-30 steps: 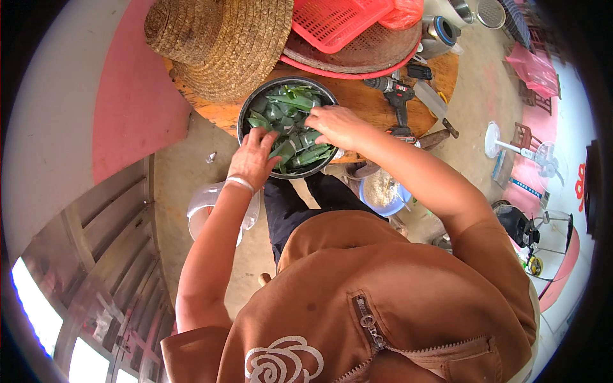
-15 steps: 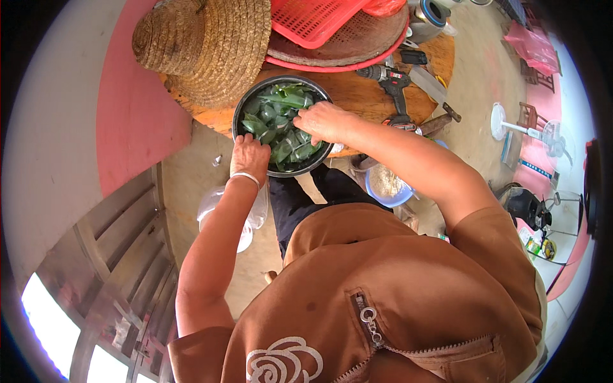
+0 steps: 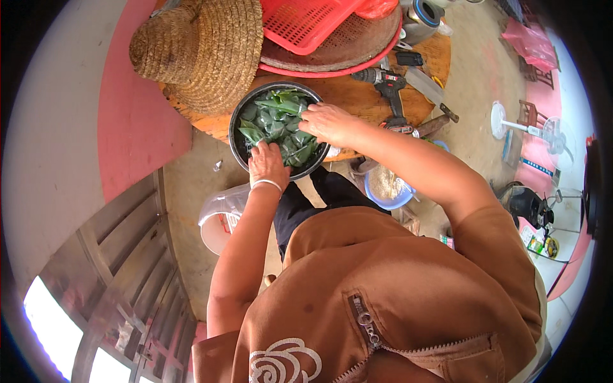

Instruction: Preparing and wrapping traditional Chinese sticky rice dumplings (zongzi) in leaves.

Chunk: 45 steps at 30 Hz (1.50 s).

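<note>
A round black basin (image 3: 239, 152) stands at the near edge of the wooden table, filled with glossy, broad green leaves (image 3: 278, 124). My left hand (image 3: 269, 164) reaches over its near rim, fingers slightly apart and resting on the leaves. At the basin's right side, my right hand (image 3: 327, 124) has its fingers bent inward around the edge of the leaves. Its fingertips are partly hidden among them.
A straw hat (image 3: 198, 57) and a red basket (image 3: 300, 29) on a round tray (image 3: 332, 57) lie beyond the basin. A cordless drill (image 3: 391, 89) and a cleaver (image 3: 424, 86) lie to the right. A blue basin (image 3: 389, 188) sits lower down.
My left hand has moved right from the basin's left rim, onto the leaves at the near side. My right hand has shifted slightly, staying at the right side.
</note>
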### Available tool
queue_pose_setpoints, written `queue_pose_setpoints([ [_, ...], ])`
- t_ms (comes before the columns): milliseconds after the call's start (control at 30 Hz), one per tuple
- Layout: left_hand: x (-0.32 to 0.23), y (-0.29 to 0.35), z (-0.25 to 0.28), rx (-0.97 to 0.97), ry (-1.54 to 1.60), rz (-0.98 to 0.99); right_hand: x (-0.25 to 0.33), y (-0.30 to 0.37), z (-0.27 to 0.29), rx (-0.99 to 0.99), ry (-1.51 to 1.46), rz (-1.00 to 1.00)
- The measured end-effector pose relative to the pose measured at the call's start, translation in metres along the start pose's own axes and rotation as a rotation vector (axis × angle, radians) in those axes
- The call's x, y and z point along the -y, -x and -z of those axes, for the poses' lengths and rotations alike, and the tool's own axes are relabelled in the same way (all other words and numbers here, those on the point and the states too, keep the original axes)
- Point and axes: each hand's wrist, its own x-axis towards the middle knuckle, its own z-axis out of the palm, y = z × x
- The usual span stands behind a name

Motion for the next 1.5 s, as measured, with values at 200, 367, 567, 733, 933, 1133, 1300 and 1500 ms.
queue_pose_setpoints([
  [200,0.011,0.008,0.0,-0.266,0.3,0.084,0.007,0.017,0.023,0.018,0.243,-0.183],
  [367,0.023,-0.013,-0.02,-0.461,0.511,0.171,0.008,-0.001,0.006,0.037,0.308,-0.102],
  [567,0.045,-0.015,-0.023,-0.45,0.663,0.014,0.02,-0.013,0.02,0.241,0.261,-0.166],
  [733,0.041,-0.005,-0.025,-0.526,0.504,-0.145,0.032,-0.039,0.031,-0.087,0.047,-0.126],
  [933,0.059,-0.007,-0.012,-0.512,0.288,-0.378,0.032,-0.074,0.001,-0.148,-0.03,0.056],
  [1133,0.061,0.004,-0.022,-0.52,0.371,-0.288,0.033,-0.061,0.024,-0.086,0.039,0.033],
  [1300,0.055,0.001,-0.023,-0.432,0.193,-0.183,0.03,-0.063,0.018,-0.1,0.059,-0.037],
  [1500,0.035,-0.006,-0.007,-0.551,0.218,-0.051,0.032,-0.099,0.012,0.038,-0.037,-0.215],
])
